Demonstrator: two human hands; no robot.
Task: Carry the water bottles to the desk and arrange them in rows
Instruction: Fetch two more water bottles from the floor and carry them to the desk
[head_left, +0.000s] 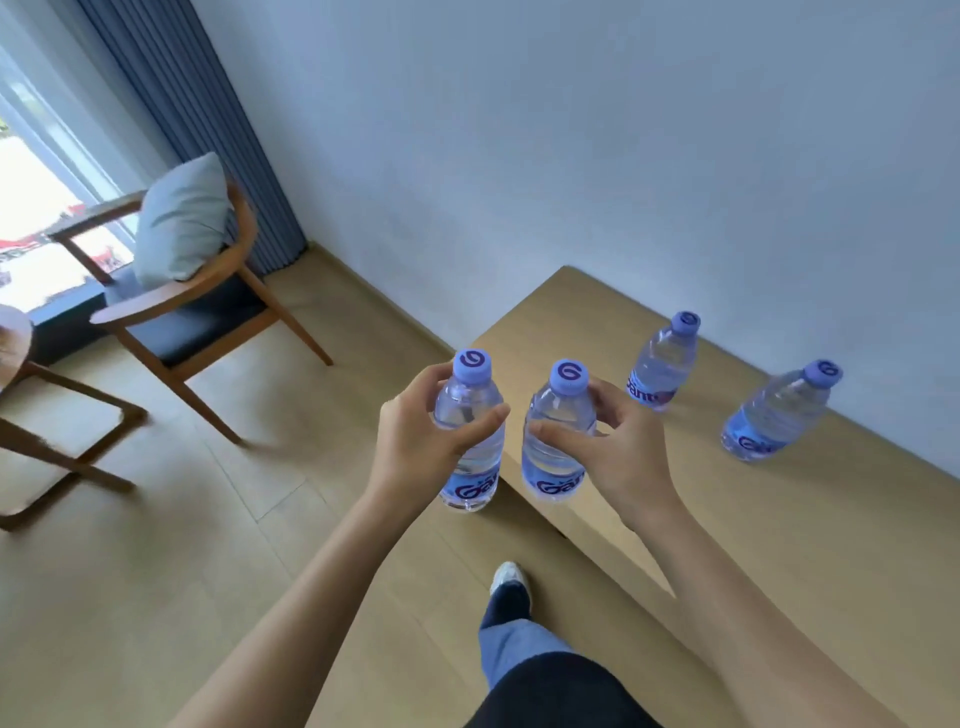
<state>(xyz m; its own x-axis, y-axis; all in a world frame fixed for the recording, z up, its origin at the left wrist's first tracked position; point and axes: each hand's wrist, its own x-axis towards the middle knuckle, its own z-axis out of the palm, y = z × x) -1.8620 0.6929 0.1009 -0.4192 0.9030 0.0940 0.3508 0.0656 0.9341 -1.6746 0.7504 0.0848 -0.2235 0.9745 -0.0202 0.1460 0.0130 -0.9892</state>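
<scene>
Both arms reach out: left hand (415, 441) wraps one bottle (470, 431), right hand (618, 447) another bottle (558, 431), both upright, probably for easy setting down on the desk (779, 519) beside two standing bottles (662, 364) by the wall.

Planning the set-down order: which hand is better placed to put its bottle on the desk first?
Probably the right hand. Its bottle already hangs over the desk edge, nearer the two standing bottles; the left hand holds its bottle over the floor.
</scene>
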